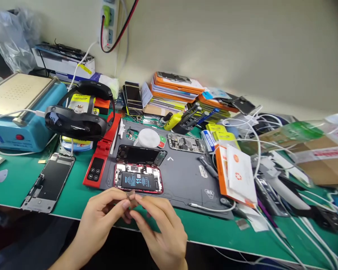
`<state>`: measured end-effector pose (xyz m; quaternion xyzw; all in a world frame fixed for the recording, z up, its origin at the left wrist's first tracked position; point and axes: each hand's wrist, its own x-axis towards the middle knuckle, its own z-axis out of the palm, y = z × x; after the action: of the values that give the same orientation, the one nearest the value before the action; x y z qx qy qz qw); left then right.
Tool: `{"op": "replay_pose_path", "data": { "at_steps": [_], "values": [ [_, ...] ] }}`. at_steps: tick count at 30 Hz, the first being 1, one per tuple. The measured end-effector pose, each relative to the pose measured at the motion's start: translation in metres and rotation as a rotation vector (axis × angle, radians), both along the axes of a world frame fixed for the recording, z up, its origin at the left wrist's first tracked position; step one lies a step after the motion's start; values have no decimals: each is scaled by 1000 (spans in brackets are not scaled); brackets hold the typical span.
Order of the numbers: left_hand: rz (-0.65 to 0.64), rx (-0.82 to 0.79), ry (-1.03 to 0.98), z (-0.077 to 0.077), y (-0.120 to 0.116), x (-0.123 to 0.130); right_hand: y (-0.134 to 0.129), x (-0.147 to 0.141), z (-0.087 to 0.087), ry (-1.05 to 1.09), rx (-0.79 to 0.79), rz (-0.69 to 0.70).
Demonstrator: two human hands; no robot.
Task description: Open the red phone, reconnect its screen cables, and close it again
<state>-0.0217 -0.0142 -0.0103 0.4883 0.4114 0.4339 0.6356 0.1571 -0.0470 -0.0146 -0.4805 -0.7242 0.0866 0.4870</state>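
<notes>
Above the table's front edge, my left hand and my right hand meet fingertip to fingertip. Both pinch a small brownish-grey flat piece, too small and partly covered to name. Just beyond them lies an opened phone with a red frame, its battery and inner parts showing. Its dark screen stands tilted up along the far side, near a round white object. The phone rests on a grey work mat.
A red device with buttons borders the mat, with a detached screen panel to its left. Behind are a headset and a blue machine. Another phone frame, an orange-white box and white cables lie rightward.
</notes>
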Motion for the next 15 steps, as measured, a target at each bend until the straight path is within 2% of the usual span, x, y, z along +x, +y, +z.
{"op": "replay_pose_path", "data": {
  "at_steps": [6, 12, 15],
  "values": [
    [-18, -30, 3, 4, 0, 1, -6, 13, 2, 84, -76, 19],
    [-29, -41, 46, -3, -6, 2, -4, 10, -4, 216, -119, 57],
    [-76, -60, 107, -2, -6, -1, 1, 10, -6, 265, -155, 57]
  ]
}}
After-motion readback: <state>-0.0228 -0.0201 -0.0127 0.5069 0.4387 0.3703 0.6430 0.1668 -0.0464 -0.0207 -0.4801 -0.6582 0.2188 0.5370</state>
